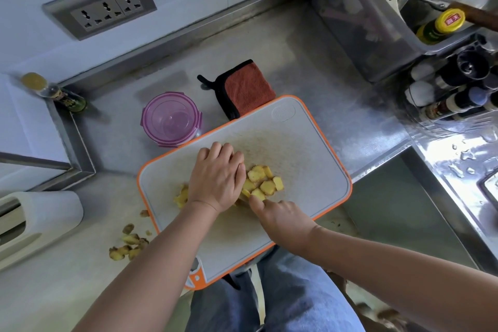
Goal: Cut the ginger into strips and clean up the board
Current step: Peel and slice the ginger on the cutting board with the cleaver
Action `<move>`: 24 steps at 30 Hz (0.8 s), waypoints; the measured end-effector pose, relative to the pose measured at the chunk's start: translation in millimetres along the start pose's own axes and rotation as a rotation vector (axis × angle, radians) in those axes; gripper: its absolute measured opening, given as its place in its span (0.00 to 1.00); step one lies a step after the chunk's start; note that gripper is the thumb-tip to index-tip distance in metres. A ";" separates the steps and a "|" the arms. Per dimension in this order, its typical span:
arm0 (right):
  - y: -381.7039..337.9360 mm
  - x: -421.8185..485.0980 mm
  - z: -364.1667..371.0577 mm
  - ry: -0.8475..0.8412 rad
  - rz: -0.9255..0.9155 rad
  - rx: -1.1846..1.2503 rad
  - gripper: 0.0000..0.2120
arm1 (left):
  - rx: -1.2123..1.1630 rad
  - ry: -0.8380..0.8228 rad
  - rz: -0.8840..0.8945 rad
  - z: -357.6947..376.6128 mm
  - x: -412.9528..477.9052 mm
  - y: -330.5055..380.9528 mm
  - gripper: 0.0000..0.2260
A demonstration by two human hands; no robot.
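Note:
Several yellow ginger slices (262, 180) lie in a loose pile in the middle of the white cutting board with an orange rim (310, 143). My left hand (215, 178) lies palm down over the left part of the pile, its fingers curled down onto the slices. A few more ginger bits (181, 197) show at its left edge. My right hand (280, 217) comes in from the near side, and one digit touches the nearest slice. Its other fingers are hidden. No knife is in view.
Ginger peel scraps (129, 244) lie on the counter left of the board. A purple lidded container (171, 118) and a folded orange cloth (246, 87) sit behind it. A spice rack (455, 83) stands at right, above the sink (404, 210). A white appliance (35, 221) stands at left.

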State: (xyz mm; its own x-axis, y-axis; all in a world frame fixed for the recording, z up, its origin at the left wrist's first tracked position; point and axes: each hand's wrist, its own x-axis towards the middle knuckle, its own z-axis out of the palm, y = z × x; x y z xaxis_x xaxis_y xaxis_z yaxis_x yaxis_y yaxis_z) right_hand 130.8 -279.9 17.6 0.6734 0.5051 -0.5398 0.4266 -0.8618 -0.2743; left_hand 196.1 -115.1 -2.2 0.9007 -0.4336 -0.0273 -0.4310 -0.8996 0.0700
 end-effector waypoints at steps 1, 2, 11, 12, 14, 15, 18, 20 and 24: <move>1.2 0.7 0.4 0.006 0.006 0.006 0.21 | 0.005 0.000 0.004 1.0 2.5 0.4 0.14; 1.2 0.8 0.9 0.010 0.007 0.006 0.20 | 0.009 0.008 0.007 2.0 3.2 0.5 0.15; 0.4 -0.1 3.5 0.035 -0.011 -0.002 0.20 | -0.130 0.140 -0.111 -3.1 -4.5 2.0 0.17; -0.2 -0.2 4.3 0.039 -0.011 0.002 0.21 | -0.202 0.216 -0.190 -5.0 -11.6 4.0 0.17; 0.0 1.2 5.4 0.050 0.003 -0.004 0.21 | -0.350 0.363 -0.381 -8.1 -29.4 11.5 0.15; 0.2 1.9 6.1 0.052 0.007 -0.011 0.20 | -0.413 0.400 -0.458 -8.0 -39.6 18.0 0.13; -0.6 2.5 7.0 0.067 0.011 -0.012 0.19 | -0.540 0.315 -0.629 -2.9 -68.9 46.6 0.06; -0.6 2.1 8.3 0.075 0.020 -0.010 0.20 | -0.656 0.175 -0.834 -0.2 -79.7 63.2 0.05; -0.5 0.9 10.0 0.091 0.041 -0.005 0.18 | -0.908 -0.002 -1.054 10.6 -80.0 71.8 0.09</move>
State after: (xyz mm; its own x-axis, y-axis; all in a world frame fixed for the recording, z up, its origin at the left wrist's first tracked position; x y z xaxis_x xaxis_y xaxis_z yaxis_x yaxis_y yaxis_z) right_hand 125.1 -279.5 9.3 0.7424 0.4714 -0.4761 0.4003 -0.8819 -0.2491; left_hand 92.5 -145.6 -5.6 0.7746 0.4199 -0.4729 0.6303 -0.4516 0.6315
